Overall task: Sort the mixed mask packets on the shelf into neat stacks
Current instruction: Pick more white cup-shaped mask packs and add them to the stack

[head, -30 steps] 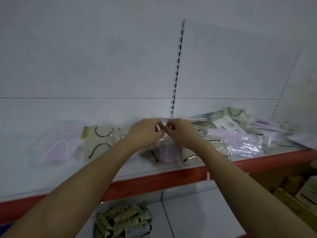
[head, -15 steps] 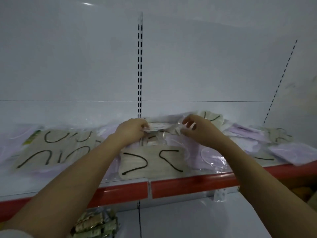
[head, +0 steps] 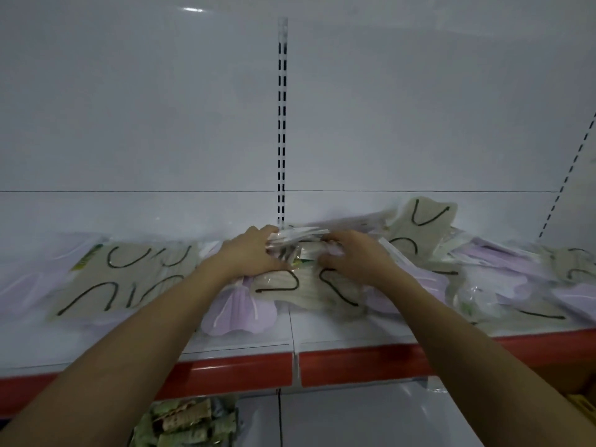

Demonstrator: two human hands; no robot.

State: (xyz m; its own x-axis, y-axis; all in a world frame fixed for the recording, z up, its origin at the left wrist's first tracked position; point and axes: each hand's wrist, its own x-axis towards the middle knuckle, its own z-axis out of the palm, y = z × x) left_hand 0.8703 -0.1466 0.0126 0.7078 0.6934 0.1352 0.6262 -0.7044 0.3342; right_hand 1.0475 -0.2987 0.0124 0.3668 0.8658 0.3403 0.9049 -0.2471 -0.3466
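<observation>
Mask packets, mixed, on white shelf (head: 245, 341) with red front edge: beige packets with black ear loops and lilac packets with white loops, overlapping along the whole run. Small bundle of packets (head: 298, 240) at mid-shelf, close to the back panel, just below the slotted upright (head: 282, 124). Left hand (head: 250, 253) palm-down on the bundle's left end, fingers curled over its edge, gripping. Right hand (head: 350, 253) palm-down on the right end, fingers bent over the packets, pressing them inward; thumb hidden. Both forearms extended forward and up from the lower corners, wrists roughly level, hands near each other with the bundle between. Beige stack (head: 129, 279) toward the left end of the shelf, fairly flat. Lilac packet (head: 240, 306) and a beige packet (head: 306, 287) lying loose under and in front of the hands, near the front edge. Loose heap (head: 483, 269) toward the right end, unsorted. Risks, judged: slick film wrappers likely to slide apart if squeezed unevenly, fanning the bundle out; the loose lilac packet liable to be dragged over the front edge when the bundle is drawn out; colours easily mixed in dim light. Wrapped green items (head: 187, 421) on the lower shelf.
</observation>
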